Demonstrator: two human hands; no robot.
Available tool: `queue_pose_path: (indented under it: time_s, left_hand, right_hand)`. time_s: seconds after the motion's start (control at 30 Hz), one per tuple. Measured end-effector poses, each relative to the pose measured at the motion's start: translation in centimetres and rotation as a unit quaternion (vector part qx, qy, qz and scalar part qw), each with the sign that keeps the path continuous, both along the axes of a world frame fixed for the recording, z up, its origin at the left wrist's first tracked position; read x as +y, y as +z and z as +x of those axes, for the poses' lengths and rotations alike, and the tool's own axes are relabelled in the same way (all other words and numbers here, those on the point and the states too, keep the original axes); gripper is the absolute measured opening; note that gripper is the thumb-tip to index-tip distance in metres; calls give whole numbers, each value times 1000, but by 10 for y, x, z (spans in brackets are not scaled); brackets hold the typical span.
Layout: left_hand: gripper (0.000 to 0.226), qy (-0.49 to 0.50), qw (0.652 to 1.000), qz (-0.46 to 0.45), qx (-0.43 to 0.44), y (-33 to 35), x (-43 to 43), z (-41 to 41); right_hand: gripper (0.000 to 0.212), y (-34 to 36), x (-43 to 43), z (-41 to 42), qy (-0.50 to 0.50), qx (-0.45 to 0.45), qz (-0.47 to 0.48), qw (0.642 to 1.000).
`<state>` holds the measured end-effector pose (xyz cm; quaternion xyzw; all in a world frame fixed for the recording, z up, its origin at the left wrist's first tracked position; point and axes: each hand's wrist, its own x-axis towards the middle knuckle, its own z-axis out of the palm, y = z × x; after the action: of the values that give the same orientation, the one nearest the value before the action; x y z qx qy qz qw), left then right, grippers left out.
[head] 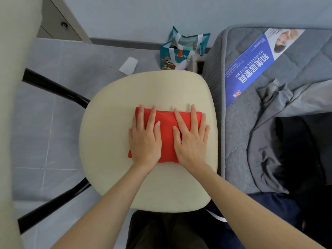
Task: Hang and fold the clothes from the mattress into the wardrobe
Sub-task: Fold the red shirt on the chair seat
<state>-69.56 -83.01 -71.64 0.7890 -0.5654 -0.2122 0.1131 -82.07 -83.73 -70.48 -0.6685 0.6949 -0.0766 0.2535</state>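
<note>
Both the left hand [145, 139] and the right hand [191, 141] pressed flat, fingers straight, on a folded red cloth [166, 139] atop a cream chair seat [116, 141]. Beside it lay the grey mattress [239, 133] with dark clothes [296, 155]; a teal bag [179, 53] stood beyond.

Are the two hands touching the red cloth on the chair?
Touching. The head view shows the left hand and right hand lying flat on the folded red cloth, fingers straight.

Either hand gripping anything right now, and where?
Nothing gripped. Left hand and right hand lie flat, pressing the top of the folded red garment on the chair seat.
</note>
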Motion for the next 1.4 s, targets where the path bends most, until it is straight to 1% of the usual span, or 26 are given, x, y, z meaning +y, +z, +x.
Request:
queue_pose_path:
  time_s: [0.1, 0.2, 0.3, 0.4, 0.47, 0.5, 0.53, 0.6, 0.67, 0.73, 0.8, 0.93, 1.0, 1.13, 1.27, 1.4]
  left_hand:
    - [57, 28, 999, 18, 9, -5, -3, 4]
    - [49, 52, 998, 37, 25, 1, -3, 1]
    - [50, 98, 990, 54, 90, 15, -3, 0]
    - [63, 185, 961, 49, 197, 22, 0, 7]
    - [67, 261, 934, 68, 234, 23, 0, 14]
    - [66, 277, 927, 81, 240, 22, 0, 16]
    - [64, 275, 928, 89, 236, 21, 0, 17]
    - [63, 256, 937, 72, 226, 19, 2, 17]
    - [63, 272, 930, 62, 239, 20, 1, 17]
    - [62, 294, 918, 101, 246, 23, -3, 20]
    - [54, 298, 902, 142, 279, 27, -7, 23]
    - [29, 314, 865, 138, 366, 41, -3, 25]
    - [27, 315, 856, 129, 390, 53, 4, 25]
    - [27, 305, 857, 94, 404, 89, 19, 25]
    - [27, 273, 880, 50, 385, 127, 41, 25]
    - [32, 259, 892, 21, 371, 158, 84, 21]
  right_hand:
    - [49, -5, -5, 1, -20, 5, 8, 1000]
    - [48, -1, -4, 2, -24, -4, 21, 999]
    - [51, 4, -2, 0, -35, -22, 31, 999]
    - [57, 8, 9, -2, -112, -50, 47, 991]
    - [61, 9, 13, 1, -171, -59, 32, 983]
    - [63, 9, 13, 4, -196, -57, 23, 979]
    - [64, 9, 12, 7, -220, -51, 16, 974]
    - [67, 8, 11, 12, -261, -35, 11, 965]
    - [71, 7, 12, 14, -282, -41, 12, 958]
    - [73, 10, 10, 11, -284, -82, 25, 955]
    - [72, 17, 6, 4, -271, -114, 55, 954]
    - [67, 43, 1, -12, -253, -156, 67, 952]
    - [65, 60, 4, -16, -251, -169, 64, 951]
    - [63, 101, 14, -22, -234, -178, 49, 954]
    - [55, 135, 32, -28, -208, -205, 45, 955]
    - [51, 163, 70, -32, -171, -217, 34, 961]
